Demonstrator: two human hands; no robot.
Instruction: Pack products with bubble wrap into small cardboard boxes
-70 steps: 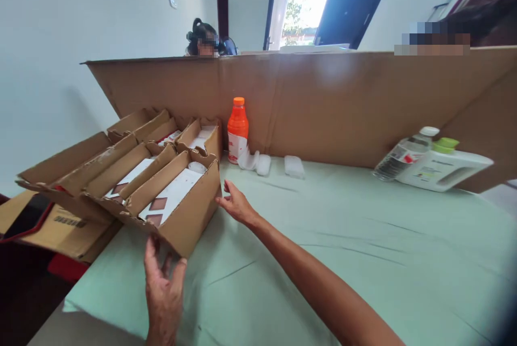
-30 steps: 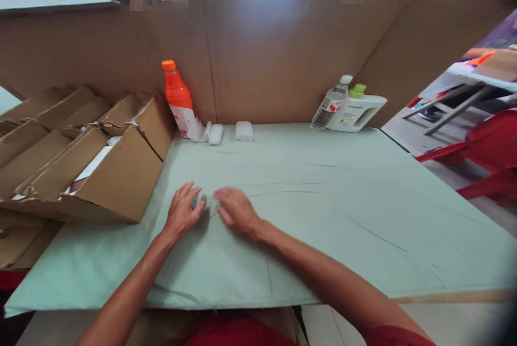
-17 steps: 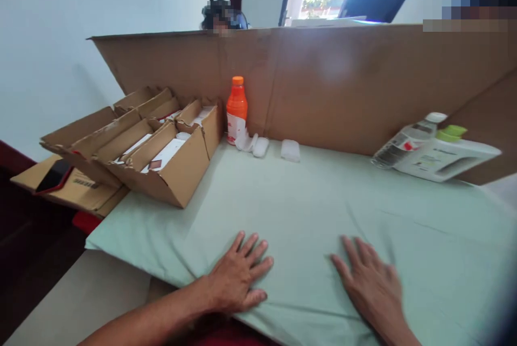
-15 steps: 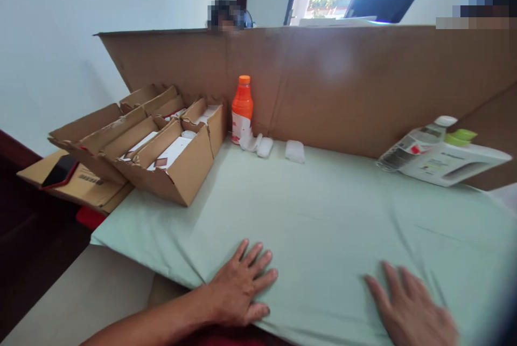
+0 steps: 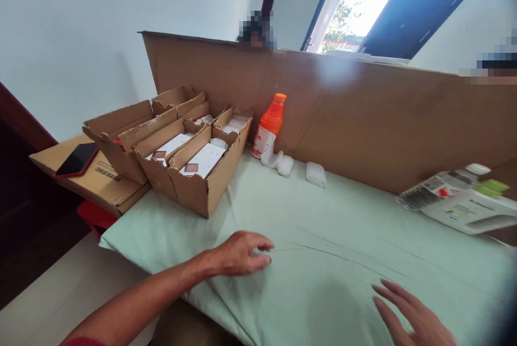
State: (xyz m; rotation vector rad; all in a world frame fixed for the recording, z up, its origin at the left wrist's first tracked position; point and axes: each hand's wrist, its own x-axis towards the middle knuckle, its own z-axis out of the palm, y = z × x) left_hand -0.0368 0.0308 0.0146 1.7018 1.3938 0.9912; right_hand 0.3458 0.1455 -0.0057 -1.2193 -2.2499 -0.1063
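My left hand point(image 5: 245, 253) is at the near part of the green cloth-covered table point(image 5: 283, 216), fingers loosely curved and thumb apart, with nothing in it. Toward the right, my right hand point(image 5: 414, 316) is open, its fingers stretched forward just over the cloth and its lower part cut off by the frame. Farther back, an orange bottle point(image 5: 269, 124) with a white label leans slightly. At its foot lie a white roll point(image 5: 285, 165) with a loose strip point(image 5: 272, 159) and, apart from it, another small white wrapped pack point(image 5: 315, 174).
Divided cardboard boxes point(image 5: 194, 195) at the left hold white cards or boxes. A phone point(image 5: 76, 159) rests on a flat carton point(image 5: 125, 189). A transparent bottle point(image 5: 440, 191) and a white jug point(image 5: 472, 210) lie at right. Behind stands a cardboard wall point(image 5: 343, 114); people are beyond it.
My left hand has gone from spread flat on the cloth to lifted and loosely curved. My right hand has turned more on its side. The view has shifted left and tilted.
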